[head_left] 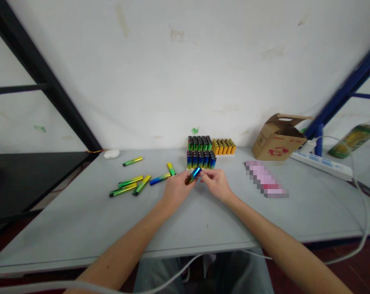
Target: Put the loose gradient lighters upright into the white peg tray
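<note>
My left hand [179, 187] is wrapped around a shiny tube [193, 174], blue at the upper end and brownish lower down, held tilted above the table. Beside its upper end, my right hand [216, 183] has its fingers pinched together; what they hold, if anything, is too small to tell. Just left of my left hand lie a blue-and-yellow tube [160, 179] and a green-and-yellow tube [171, 168]. Further left are several green-and-yellow tubes with black tips, one of them a loose tube [142, 185]. Behind my hands, blue tubes [201, 160] with dark tops stand upright in tight rows.
Green tubes [199, 143] and yellow tubes [224, 147] stand in blocks by the wall. To the right are an open cardboard box [278, 141], a blurred pink item [266, 179], a power strip [322, 164] and a bottle [355, 139]. A white case [111, 154] sits back left. A white cable [364, 212] hangs over the front edge.
</note>
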`<move>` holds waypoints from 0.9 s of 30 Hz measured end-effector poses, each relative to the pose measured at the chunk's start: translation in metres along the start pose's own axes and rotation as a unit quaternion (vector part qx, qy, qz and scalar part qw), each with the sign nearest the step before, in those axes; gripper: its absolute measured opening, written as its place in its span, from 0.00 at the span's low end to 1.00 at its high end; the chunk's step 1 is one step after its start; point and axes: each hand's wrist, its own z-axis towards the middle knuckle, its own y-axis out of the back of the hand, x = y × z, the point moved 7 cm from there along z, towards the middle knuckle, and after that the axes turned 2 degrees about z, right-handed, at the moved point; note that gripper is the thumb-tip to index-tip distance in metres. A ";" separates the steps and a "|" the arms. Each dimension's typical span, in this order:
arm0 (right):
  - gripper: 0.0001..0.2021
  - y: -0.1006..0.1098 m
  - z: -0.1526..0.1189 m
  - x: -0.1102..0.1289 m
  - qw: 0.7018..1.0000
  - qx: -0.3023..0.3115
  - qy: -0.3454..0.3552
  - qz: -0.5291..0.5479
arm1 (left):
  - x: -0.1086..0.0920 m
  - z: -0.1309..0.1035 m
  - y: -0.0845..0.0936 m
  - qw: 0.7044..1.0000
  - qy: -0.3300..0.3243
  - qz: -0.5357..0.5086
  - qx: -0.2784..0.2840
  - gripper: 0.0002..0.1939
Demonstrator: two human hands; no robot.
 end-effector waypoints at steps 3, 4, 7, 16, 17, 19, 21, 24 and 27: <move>0.16 0.000 -0.001 0.001 1.000 -0.007 0.004 -0.003 | 0.000 0.000 -0.001 1.000 -0.001 -0.005 -0.001 0.08; 0.16 0.000 -0.001 0.002 1.000 -0.010 0.004 -0.004 | 0.000 0.000 -0.001 1.000 -0.002 -0.005 -0.003 0.08; 0.16 0.001 -0.002 0.002 1.000 -0.016 0.001 -0.005 | -0.001 -0.001 -0.001 1.000 -0.001 0.003 -0.003 0.08; 0.17 0.002 -0.001 -0.003 0.998 -0.045 -0.021 0.027 | -0.005 0.002 0.001 0.999 0.001 -0.041 0.020 0.10; 0.18 0.002 0.000 -0.003 0.998 -0.048 -0.024 0.036 | -0.004 0.003 0.000 0.998 0.004 -0.062 0.024 0.10; 0.18 0.005 0.002 -0.003 0.997 -0.052 -0.025 0.044 | 0.000 0.004 -0.004 0.992 0.018 -0.116 0.037 0.11; 0.17 0.011 0.004 -0.002 0.996 -0.064 -0.024 0.048 | 0.004 0.005 -0.009 0.980 0.037 -0.186 0.052 0.13; 0.18 0.021 0.007 -0.002 0.994 -0.088 -0.030 0.058 | 0.005 0.006 -0.020 0.942 0.061 -0.317 0.089 0.16; 0.19 0.024 0.009 0.000 0.995 -0.080 -0.026 0.063 | -0.001 0.004 -0.030 0.895 0.080 -0.414 0.146 0.18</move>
